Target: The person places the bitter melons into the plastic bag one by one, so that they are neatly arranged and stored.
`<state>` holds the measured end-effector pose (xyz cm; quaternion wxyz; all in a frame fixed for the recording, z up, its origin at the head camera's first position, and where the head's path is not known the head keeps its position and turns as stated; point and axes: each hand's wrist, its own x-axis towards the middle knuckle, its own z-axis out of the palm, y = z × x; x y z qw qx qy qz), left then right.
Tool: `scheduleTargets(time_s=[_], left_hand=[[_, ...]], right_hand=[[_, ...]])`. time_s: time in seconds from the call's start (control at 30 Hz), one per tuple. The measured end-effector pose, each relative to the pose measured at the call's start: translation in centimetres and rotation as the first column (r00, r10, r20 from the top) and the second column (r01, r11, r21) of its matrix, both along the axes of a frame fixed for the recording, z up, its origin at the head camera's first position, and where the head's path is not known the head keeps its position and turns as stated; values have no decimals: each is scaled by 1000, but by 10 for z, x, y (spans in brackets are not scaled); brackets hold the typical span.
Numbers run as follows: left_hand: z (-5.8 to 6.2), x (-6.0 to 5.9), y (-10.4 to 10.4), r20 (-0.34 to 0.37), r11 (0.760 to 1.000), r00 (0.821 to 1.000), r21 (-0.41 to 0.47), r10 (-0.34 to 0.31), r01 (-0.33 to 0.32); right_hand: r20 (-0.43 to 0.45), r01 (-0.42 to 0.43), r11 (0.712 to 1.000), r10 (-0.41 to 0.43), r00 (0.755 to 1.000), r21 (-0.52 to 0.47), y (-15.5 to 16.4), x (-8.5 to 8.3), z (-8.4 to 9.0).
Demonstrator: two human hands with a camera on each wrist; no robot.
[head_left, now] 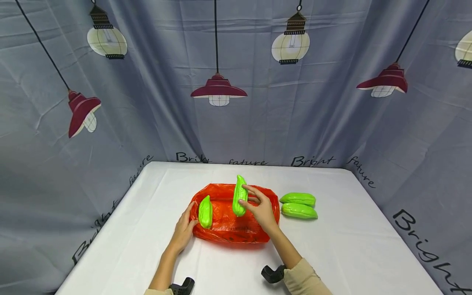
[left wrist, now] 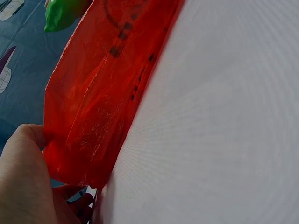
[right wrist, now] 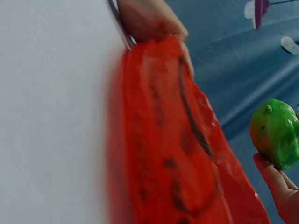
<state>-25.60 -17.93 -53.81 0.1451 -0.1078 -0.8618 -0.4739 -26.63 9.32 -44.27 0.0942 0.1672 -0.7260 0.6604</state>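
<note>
A red plastic bag (head_left: 236, 231) lies spread open on the white table. At its left edge my left hand (head_left: 182, 229) pinches the rim; the left wrist view has the thumb (left wrist: 29, 133) over the plastic and the fingers behind it. Above the bag's opening, my right hand (head_left: 262, 209) grips a bright green, ridged gourd (head_left: 239, 201) between thumb and fingers. That gourd (right wrist: 274, 133) hangs clear of the bag in the right wrist view. Another green gourd (head_left: 205, 213) rests inside the bag on the left, beside the left hand.
Two more green gourds, a far one (head_left: 298, 199) and a near one (head_left: 299, 211), lie side by side to the right of the bag. The white tabletop (head_left: 350, 254) extends around everything. A grey curtain (head_left: 250, 127) printed with lamps hangs behind the table.
</note>
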Motion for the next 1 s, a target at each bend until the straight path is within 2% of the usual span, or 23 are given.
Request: scheduleTargets(time_s=[0.07,0.23,0.57,0.8,0.9,1.0], left_hand=[[-1,0,0,-1,1000,1000,1,-1,1],[-1,0,0,-17,1000,1000,-9,0,0],[-2,-1,0,-36,1000,999,-12,8,-8],[-1,0,0,-23,1000,1000,-15,3,-3],[0,0,0,-9,1000,1000,-9,-1,1],[0,0,0,-9,1000,1000,-9,-3,3]], right_hand=[[9,-15,1000,15,1000,6,-7,5,2],[52,-53,998,51,997,26,-22,8,-5],[88,-125,989,118,989,80,-41,1,-30],[133,-180,979,167,977,94,-49,1,-39],[135,-180,979,167,977,96,-52,0,-40],[147,-170,980,155,977,98,-55,-9,-51]])
